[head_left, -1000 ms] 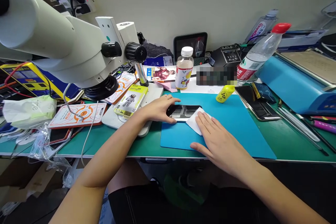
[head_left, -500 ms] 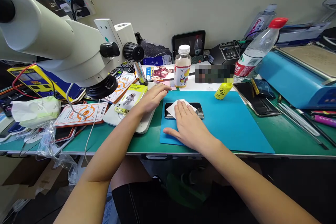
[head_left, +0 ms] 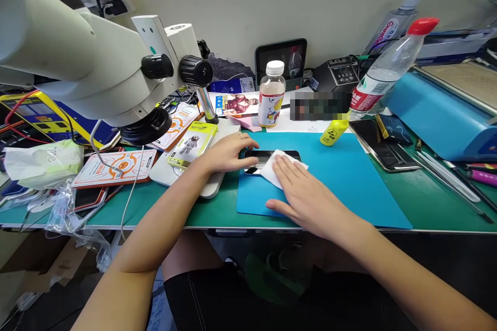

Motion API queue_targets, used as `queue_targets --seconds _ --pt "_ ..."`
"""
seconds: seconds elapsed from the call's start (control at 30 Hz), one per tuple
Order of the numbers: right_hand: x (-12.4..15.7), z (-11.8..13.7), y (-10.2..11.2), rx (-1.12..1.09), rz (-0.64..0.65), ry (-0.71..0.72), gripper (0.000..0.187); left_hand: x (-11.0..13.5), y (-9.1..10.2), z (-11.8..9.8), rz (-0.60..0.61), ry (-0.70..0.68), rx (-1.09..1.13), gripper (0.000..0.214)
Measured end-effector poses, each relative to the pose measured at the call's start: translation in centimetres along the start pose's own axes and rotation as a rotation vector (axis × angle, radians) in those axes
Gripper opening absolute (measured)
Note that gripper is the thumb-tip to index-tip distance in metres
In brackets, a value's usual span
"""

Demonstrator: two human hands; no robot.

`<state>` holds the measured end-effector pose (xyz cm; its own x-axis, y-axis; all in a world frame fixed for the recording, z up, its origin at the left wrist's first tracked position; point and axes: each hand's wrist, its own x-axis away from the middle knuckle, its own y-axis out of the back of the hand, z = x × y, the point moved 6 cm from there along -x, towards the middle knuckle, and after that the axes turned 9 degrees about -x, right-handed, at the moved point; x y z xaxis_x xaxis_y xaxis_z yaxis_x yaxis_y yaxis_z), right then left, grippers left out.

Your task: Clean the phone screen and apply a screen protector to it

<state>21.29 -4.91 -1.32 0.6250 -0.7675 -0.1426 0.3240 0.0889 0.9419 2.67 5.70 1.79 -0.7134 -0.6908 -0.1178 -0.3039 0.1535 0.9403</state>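
A dark phone (head_left: 261,158) lies flat on the blue mat (head_left: 341,181). My left hand (head_left: 229,152) rests on the phone's left end, with its fingers curled over the edge, holding it down. My right hand (head_left: 306,194) lies flat with fingers stretched out, pressing a white wipe (head_left: 276,164) onto the right part of the phone's glass. A ring shows on my left hand.
A big white microscope (head_left: 97,70) hangs over the left side. A juice bottle (head_left: 271,94), a small yellow bottle (head_left: 333,132), a tilted water bottle (head_left: 388,70), another phone (head_left: 382,150) and a blue machine (head_left: 442,114) stand behind and to the right. Packaged screen protectors (head_left: 116,168) lie at left.
My right hand slid the wipe left over the phone and has come back toward the right. My left hand lifted off the phone's end, then returned to grip it.
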Motion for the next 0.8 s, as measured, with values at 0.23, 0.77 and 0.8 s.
queue_targets --seconds 0.23,0.77,0.8 --pt "1.4 -3.8 1.4 -0.032 0.032 -0.049 0.095 0.3 -1.0 -1.6 0.094 -0.069 -0.05 0.068" --pt "-5.8 -5.9 2.3 -0.223 0.338 0.372 0.067 0.2 -0.8 -1.3 0.014 -0.06 -0.063 0.096" --pt "-6.2 -5.9 2.3 -0.25 0.338 0.41 0.066 0.2 -0.7 -1.3 0.018 -0.061 -0.069 0.097"
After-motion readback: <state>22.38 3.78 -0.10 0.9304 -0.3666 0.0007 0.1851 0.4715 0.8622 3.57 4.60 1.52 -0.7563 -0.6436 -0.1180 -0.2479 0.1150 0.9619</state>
